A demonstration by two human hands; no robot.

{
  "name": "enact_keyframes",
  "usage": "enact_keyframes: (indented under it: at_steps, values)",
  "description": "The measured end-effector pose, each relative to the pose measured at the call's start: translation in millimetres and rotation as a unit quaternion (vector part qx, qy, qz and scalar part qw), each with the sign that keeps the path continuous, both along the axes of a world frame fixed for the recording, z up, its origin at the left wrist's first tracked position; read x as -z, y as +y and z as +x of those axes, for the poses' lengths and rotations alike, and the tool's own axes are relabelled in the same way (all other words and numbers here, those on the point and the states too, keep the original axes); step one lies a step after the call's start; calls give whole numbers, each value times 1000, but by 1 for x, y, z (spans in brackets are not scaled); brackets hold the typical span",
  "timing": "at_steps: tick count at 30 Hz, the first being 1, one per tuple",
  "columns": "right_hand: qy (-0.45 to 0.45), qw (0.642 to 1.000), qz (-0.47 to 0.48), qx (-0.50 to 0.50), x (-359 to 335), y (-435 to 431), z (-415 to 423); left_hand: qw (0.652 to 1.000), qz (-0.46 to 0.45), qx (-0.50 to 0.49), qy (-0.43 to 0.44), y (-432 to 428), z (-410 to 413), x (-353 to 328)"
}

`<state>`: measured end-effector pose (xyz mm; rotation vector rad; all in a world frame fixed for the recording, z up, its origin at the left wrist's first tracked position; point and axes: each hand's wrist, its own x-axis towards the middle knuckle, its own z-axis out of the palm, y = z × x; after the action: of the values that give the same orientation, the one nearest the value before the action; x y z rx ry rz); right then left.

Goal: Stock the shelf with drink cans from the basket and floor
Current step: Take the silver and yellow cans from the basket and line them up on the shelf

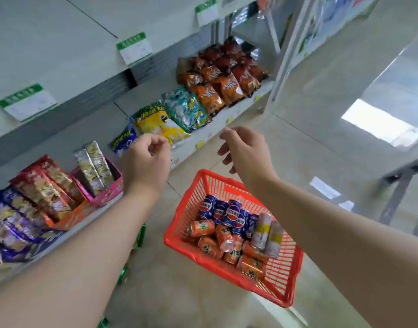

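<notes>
left hand (146, 159) loosely curled, seemingly empty; right hand (246, 150) slack | cans (227, 223) in basket (177, 224)

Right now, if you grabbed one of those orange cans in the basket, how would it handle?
The orange cans look rigid, so probably firm to grip. They lie on their sides in the basket, so one would likely roll if nudged. Piled together, neighbours may shift.
</notes>
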<state>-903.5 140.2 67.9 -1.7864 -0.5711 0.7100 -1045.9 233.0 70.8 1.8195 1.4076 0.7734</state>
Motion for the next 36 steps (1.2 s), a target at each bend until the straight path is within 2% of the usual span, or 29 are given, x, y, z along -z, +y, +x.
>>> enact_keyframes:
  at_steps: [7, 14, 17, 23, 26, 29, 34, 36]
  values:
    - [40, 990, -112, 75, 114, -118, 45, 984, -127, 88, 87, -87, 56, 113]
    - [132, 956, -189, 180, 228, -162, 56, 949, -248, 135, 141, -114, 79, 225]
    - [177, 936, -227, 205, 278, -171, 52, 925, -307, 159, 155, -122, 91, 282]
    - [307, 867, -269, 286, 367, -183, 44, 864, -424, 206, 174, -162, 108, 384]
    - [294, 857, -278, 320, 408, -176, 34, 842, -487, 184, 143, -178, 120, 430]
    - [252, 833, -345, 352, 433, -164, 30, 827, -501, 205, 153, -186, 130, 465]
    - [214, 818, -400, 353, 448, -159, 33, 837, -492, 188, 150, -171, 128, 485]
    - [250, 811, -403, 343, 458, -157, 33, 829, -513, 180, 130, -160, 123, 488]
